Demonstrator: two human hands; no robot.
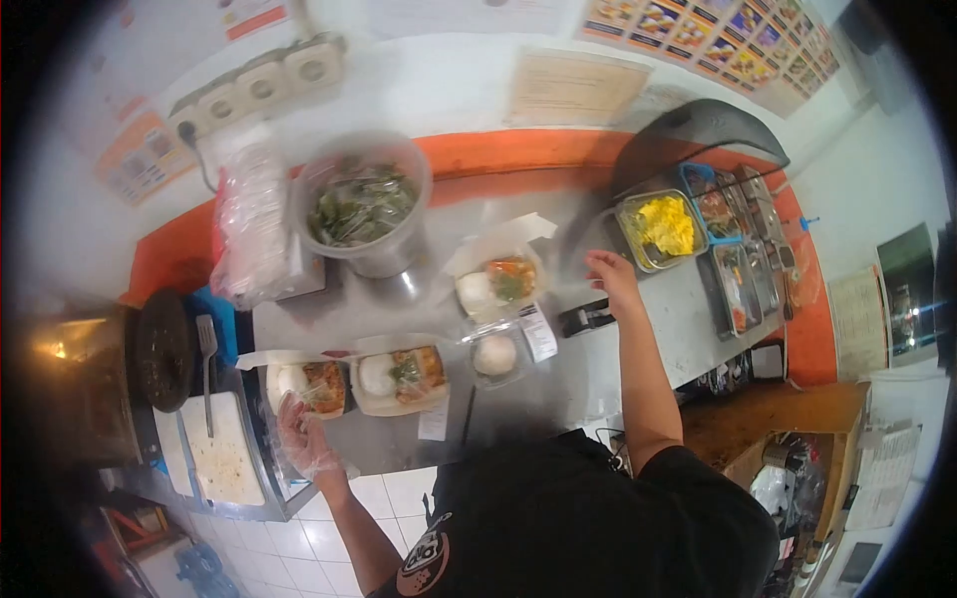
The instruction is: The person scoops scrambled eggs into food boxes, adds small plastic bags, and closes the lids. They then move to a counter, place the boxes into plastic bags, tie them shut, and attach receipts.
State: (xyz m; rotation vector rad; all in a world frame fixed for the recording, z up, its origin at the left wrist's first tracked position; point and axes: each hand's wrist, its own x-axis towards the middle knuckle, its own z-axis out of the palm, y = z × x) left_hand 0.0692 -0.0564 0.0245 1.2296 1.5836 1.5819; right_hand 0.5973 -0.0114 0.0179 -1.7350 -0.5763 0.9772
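Counter (419, 314) — leftmost box (334, 412), long axis sideways; left fingers (294, 420) — grip unclear; right fingers (601, 263) parted.

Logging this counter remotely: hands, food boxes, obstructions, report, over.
Left hand gloved, at leftmost food box, grip unclear. Right hand raised, apparently empty. Three food boxes open. Black object beside right wrist, nothing plainly blocking.

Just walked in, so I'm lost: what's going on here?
A person is at a counter with three open food boxes. Their gloved left hand is at the leftmost box; whether it grips is unclear. The right hand, seemingly empty, is raised near the tray of yellow food.
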